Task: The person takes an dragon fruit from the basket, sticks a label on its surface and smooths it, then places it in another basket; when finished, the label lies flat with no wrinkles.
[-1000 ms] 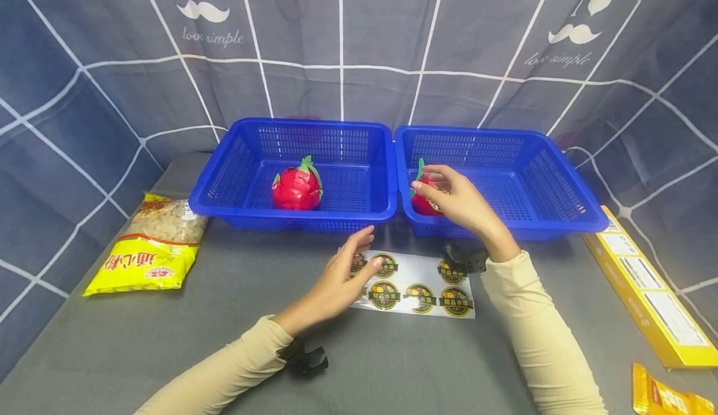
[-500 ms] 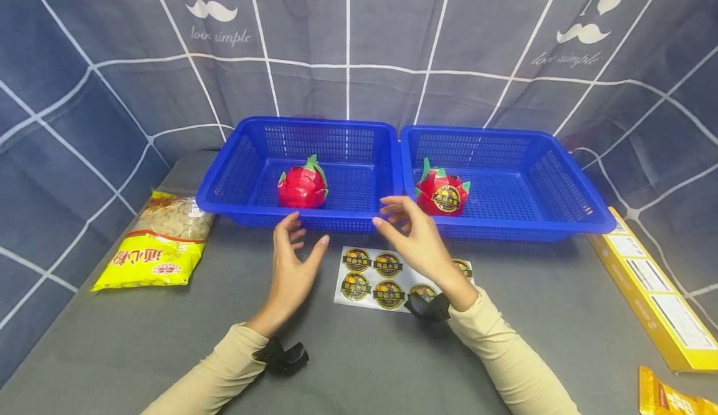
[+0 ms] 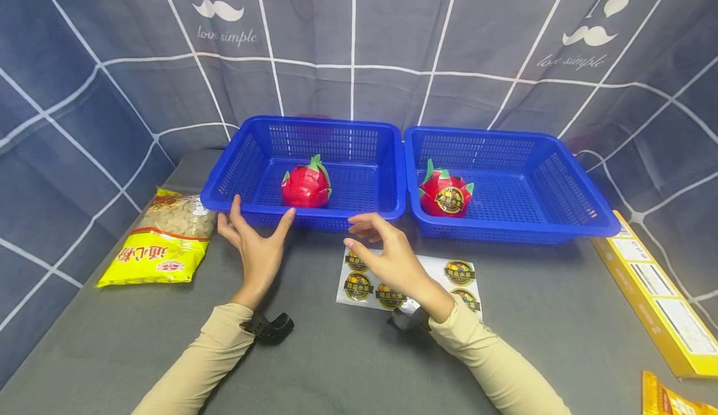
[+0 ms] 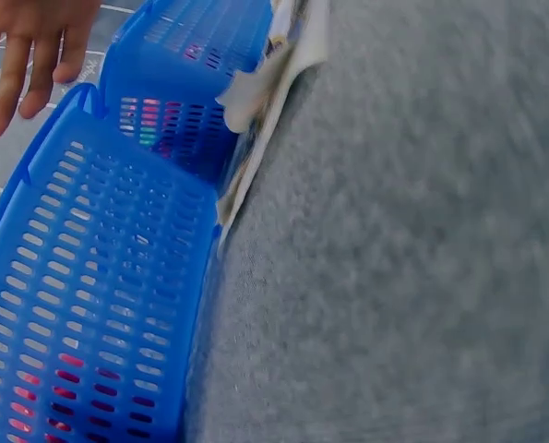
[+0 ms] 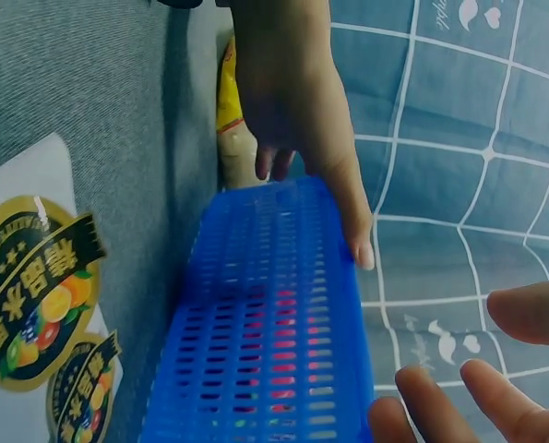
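My left hand is at the front left corner of the left blue basket. Its fingers and thumb are spread, with the fingertips close to the rim; in the right wrist view its thumb lies along the rim. Whether it presses there I cannot tell. Inside that basket sits a red dragon fruit with green leaves. My right hand hovers near the basket's front right corner, over a sticker sheet, its fingers loosely bent around nothing. Another dragon fruit, bearing a round sticker, lies in the right blue basket.
A yellow bag of pasta lies left of the left basket. At the right are a long yellow box and a small orange packet. A grey checked curtain hangs close behind the baskets.
My right hand has left the stickered dragon fruit in the right basket and moved left over the sheet. The left hand has moved from the sheet to the left basket's front left corner.
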Available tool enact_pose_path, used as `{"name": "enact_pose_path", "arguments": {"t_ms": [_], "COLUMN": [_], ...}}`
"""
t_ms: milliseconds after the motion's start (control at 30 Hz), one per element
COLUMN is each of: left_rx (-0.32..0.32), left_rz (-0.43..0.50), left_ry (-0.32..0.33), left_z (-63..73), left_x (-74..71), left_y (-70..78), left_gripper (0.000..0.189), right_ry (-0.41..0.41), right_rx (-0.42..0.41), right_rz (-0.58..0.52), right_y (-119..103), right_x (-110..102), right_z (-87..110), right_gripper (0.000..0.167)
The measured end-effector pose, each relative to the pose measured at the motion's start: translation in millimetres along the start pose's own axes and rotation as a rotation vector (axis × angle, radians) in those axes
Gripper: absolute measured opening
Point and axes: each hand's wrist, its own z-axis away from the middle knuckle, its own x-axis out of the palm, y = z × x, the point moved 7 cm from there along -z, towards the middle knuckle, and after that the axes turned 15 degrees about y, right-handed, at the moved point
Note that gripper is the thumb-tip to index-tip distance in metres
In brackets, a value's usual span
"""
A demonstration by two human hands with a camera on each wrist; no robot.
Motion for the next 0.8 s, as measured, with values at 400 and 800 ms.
{"name": "enact_pose_path", "arguments": {"t_ms": [400,800], "left_rx": [0.017,0.056], "left_rz": [0.034,0.050], "left_ry": [-0.053,-0.029], "left_z": [0.9,-0.2], "left_x": [4.9,4.1], "left_y": [-2.7,-5.0], "left_gripper": [0.093,0.093], "right_ry": [0.104,0.139], "right_rx": [0.026,0.050], "right_rz": [-0.116,-0.214], "right_y": [-8.1,-12.3], "right_x": [11.8,50.7], "right_z": [-24.3,-60.0], "right_gripper": [0.021,0.028]}}
